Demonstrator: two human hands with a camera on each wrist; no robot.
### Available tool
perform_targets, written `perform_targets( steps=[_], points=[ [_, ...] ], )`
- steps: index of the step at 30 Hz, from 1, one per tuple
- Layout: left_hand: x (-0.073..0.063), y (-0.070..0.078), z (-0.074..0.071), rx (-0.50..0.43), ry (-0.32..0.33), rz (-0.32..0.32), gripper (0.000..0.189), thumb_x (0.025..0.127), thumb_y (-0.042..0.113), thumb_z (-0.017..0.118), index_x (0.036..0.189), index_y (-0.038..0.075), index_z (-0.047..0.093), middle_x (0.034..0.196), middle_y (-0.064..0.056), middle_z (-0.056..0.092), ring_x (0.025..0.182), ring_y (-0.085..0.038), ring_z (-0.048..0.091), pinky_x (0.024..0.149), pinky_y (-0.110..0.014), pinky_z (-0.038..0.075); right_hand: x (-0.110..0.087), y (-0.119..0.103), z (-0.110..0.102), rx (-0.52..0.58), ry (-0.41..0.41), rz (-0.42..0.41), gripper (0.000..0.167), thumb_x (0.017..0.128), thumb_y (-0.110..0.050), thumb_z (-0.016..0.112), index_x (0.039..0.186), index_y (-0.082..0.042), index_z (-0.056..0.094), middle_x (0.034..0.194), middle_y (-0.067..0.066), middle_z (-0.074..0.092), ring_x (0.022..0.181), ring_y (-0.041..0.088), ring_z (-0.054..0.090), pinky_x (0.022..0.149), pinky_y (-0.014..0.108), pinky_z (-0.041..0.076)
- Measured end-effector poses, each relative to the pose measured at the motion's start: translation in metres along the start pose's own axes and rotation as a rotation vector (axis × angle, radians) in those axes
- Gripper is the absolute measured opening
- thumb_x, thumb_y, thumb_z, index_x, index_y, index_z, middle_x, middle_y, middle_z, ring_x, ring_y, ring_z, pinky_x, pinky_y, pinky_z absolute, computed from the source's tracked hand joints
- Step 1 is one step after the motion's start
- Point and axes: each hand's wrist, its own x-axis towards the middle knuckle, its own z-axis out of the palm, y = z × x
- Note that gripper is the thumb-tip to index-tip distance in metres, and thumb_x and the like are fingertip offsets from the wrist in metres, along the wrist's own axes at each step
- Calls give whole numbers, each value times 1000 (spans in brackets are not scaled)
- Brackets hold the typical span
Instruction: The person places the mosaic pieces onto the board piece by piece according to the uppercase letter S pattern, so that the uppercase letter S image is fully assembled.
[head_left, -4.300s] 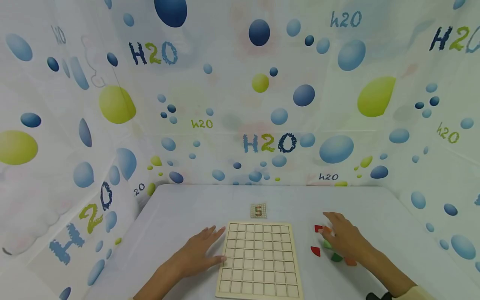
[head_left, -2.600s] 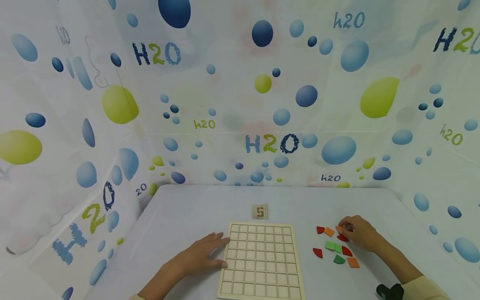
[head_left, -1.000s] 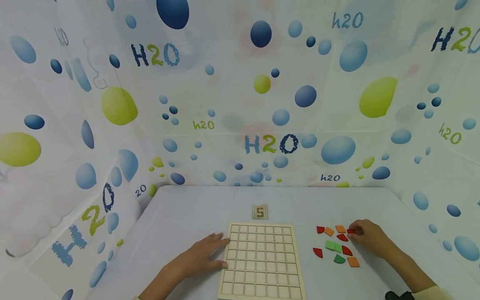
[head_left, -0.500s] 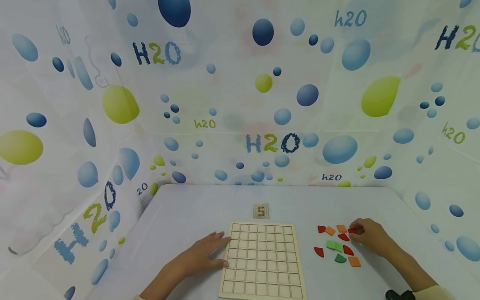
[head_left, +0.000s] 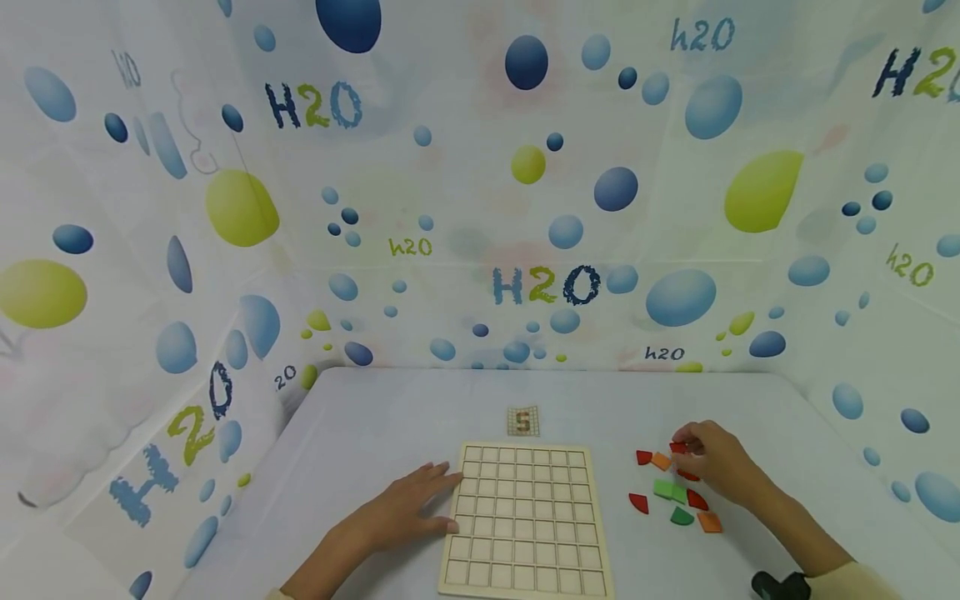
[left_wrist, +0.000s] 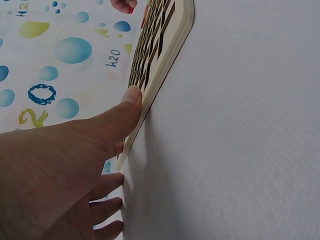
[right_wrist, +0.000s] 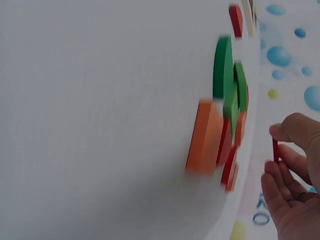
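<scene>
Nearest, a black object (head_left: 780, 586) sits at the right sleeve (head_left: 855, 581). The left forearm slants in from the lower left, and the left hand (head_left: 405, 510) lies with relaxed, spread fingers, its thumb and a fingertip touching the left rim of the pale grid board (head_left: 528, 517) without grasping it. The board lies flat, its side edges running away from the person

Just right of the board lie an orange square (head_left: 709, 522), a green quarter-round (head_left: 682, 517), light green pieces (head_left: 669, 490) and several red quarter-rounds (head_left: 638, 503)

Past these, the right forearm reaches up and leftward. The right hand (head_left: 714, 463) pinches a red piece (head_left: 678, 447) between thumb and fingertips, at the far side of the loose pieces. In the right wrist view this piece shows edge-on, apart from the tabletop, its long axis roughly parallel to it; which way its curved side faces cannot be told

Farther off, beyond the board, lies a small S card (head_left: 522, 421), then the H2O-patterned backdrop (head_left: 465, 175)
</scene>
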Motion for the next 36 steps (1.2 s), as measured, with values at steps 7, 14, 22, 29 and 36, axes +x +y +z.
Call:
perform_targets(
  steps=[7,14,22,29,36],
  points=[
    [0,-2,1,12,-1,-2,81,94,63,69,159,19,49,167,-19,40,156,-45,32,119,-71,32,6,-38,30,47,-36,-151,22,92,-11,80,111,-7,69,106,4,63,95,17,61,82,25,59],
    [-1,-3,1,5,2,-3,80,94,63,68,159,20,49,167,-19,40,157,-45,31,119,-71,32,14,-72,57,49,-119,-276,20,92,-11,80,109,-13,68,107,-2,60,99,16,61,89,34,59],
    [0,-2,1,11,4,-5,81,94,63,69,159,20,49,167,-18,40,157,-44,32,119,-70,32,20,-104,82,28,-193,-349,19,92,-11,79,107,-14,68,104,-5,57,97,12,57,87,30,56],
    [0,-1,0,10,-5,-17,80,94,62,70,159,20,49,167,-18,40,157,-43,31,120,-69,32,26,-118,94,36,-240,-427,20,90,-5,74,109,-11,69,107,-2,57,95,10,54,87,29,55],
    [0,0,0,9,-6,-17,80,93,61,71,158,19,49,167,-19,40,157,-44,32,120,-70,32,29,-127,99,16,-278,-451,17,94,-4,75,110,-7,70,108,0,59,94,10,56,84,28,56]
  ],
)
